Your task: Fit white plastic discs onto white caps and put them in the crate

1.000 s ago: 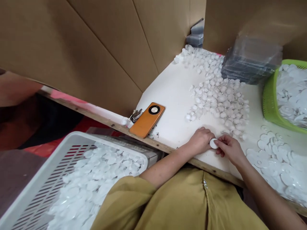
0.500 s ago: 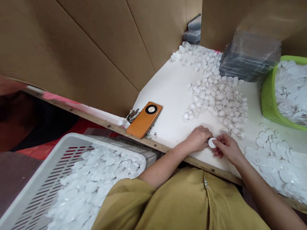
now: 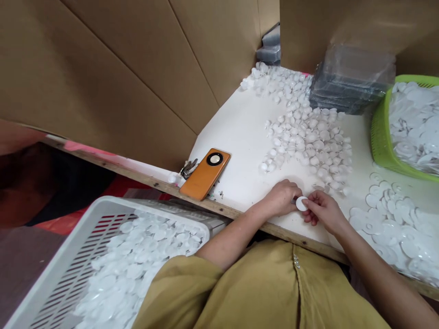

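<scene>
Brown cardboard (image 3: 137, 68) screens the left and back of a white table (image 3: 226, 130) edged with a wooden strip (image 3: 222, 209).
White basket (image 3: 80, 256) sits below the strip, green basket (image 3: 379, 141) back right; presumably this leaves the middle free. Caps (image 3: 312, 137) heaped mid-table, flat discs (image 3: 394, 224) spread front right: likely laid for short reaches. Orange phone (image 3: 205, 178) lies left, lower end over the strip. Left hand (image 3: 284, 198): fingers curled, contents hidden, cannot tell the grip. Right hand (image 3: 322, 211): thumb and finger pinching one small disc (image 3: 301, 204) by its rim, between the hands, near the front; a rim hold probably suits so thin a piece. Room: bare surface between phone and caps; tighter ahead, where caps lie near, and at right among discs.
</scene>
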Demonstrator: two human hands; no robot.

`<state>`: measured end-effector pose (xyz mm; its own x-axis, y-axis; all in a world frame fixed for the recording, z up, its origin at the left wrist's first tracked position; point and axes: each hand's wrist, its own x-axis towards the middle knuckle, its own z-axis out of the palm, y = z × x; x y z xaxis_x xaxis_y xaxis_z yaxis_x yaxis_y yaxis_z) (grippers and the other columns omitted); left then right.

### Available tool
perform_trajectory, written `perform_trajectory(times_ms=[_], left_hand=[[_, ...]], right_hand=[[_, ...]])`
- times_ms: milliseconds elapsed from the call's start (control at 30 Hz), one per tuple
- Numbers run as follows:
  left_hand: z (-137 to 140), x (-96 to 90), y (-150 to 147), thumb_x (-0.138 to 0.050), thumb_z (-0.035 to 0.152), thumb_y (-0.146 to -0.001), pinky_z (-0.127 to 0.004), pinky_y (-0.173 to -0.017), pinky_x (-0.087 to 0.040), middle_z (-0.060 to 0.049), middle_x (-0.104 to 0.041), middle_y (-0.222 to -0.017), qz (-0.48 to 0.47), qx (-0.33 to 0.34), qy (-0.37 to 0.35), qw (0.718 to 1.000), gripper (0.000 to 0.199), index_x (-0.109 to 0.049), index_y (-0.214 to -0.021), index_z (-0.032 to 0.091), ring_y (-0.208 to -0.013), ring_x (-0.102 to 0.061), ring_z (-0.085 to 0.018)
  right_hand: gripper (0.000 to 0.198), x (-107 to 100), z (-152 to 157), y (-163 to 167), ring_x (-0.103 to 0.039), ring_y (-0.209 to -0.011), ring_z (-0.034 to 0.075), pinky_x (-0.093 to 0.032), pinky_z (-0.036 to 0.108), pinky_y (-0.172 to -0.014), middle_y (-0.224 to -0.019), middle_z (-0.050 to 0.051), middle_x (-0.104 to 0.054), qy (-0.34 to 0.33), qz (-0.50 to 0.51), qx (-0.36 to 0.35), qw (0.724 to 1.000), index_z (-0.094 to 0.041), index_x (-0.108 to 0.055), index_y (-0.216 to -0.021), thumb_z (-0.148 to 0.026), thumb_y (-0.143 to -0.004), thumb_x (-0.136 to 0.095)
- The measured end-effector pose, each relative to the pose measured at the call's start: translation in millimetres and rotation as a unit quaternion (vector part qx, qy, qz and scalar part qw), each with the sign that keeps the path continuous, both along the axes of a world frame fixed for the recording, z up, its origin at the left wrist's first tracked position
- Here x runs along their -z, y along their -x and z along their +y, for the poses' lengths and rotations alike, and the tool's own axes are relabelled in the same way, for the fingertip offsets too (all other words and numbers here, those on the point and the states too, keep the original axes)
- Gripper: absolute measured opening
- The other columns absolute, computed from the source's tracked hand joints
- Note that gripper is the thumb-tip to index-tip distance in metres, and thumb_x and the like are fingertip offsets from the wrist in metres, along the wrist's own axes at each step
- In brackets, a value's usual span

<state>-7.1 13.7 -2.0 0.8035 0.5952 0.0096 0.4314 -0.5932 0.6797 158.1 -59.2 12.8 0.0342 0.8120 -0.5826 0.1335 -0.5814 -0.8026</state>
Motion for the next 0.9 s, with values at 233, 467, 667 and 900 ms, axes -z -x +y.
perform_trajectory(times_ms=[233, 467, 667, 900], left_hand=[[0, -10.1, 5, -0.072, 0.035, -0.074, -0.029, -0.081, -0.042, -0.004, -0.066, -0.086, 0.012, 0.007, 0.021, 1.000, 0.023, -0.069, -0.088, 0.017, -0.084, -0.058, -0.018], [10, -23.7, 1, -0.071, 0.042, -0.075, -0.027, -0.071, -0.042, -0.004, -0.067, -0.088, 0.088, -0.004, 0.063, 0.994, 0.029, -0.069, -0.090, 0.018, -0.086, -0.060, -0.020], [18, -26.5, -10, -0.073, 0.045, -0.071, -0.026, -0.061, -0.038, -0.003, -0.065, -0.085, 0.164, 0.011, 0.055, 0.985, 0.031, -0.065, -0.088, 0.019, -0.079, -0.059, -0.020], [11, -23.9, -9, -0.072, 0.037, -0.073, -0.027, -0.066, -0.040, -0.001, -0.063, -0.077, 0.135, -0.003, 0.051, 0.989, 0.021, -0.061, -0.078, 0.019, -0.076, -0.057, -0.018]], right_hand=[[0.036, -3, 4, -1, -0.060, -0.042, 0.015, -0.040, 0.018, -0.032, -0.054, 0.001, -0.063, 0.021, -0.044, -0.017, 0.999, -0.020, -0.045, -0.075, -0.046, -0.070, -0.070], [0.027, -12, 13, 1, -0.057, -0.038, 0.013, -0.036, 0.015, -0.031, -0.050, -0.001, -0.061, 0.043, -0.062, -0.038, 0.996, -0.020, -0.046, -0.071, -0.034, -0.075, -0.068], [0.021, -14, 23, -1, -0.056, -0.036, 0.012, -0.036, 0.015, -0.030, -0.048, -0.001, -0.061, 0.087, -0.058, -0.055, 0.993, -0.020, -0.045, -0.072, -0.023, -0.079, -0.064], [0.024, -7, 11, 4, -0.055, -0.037, 0.013, -0.037, 0.017, -0.032, -0.051, -0.002, -0.061, 0.029, -0.062, -0.053, 0.996, -0.020, -0.046, -0.074, -0.034, -0.078, -0.066]])
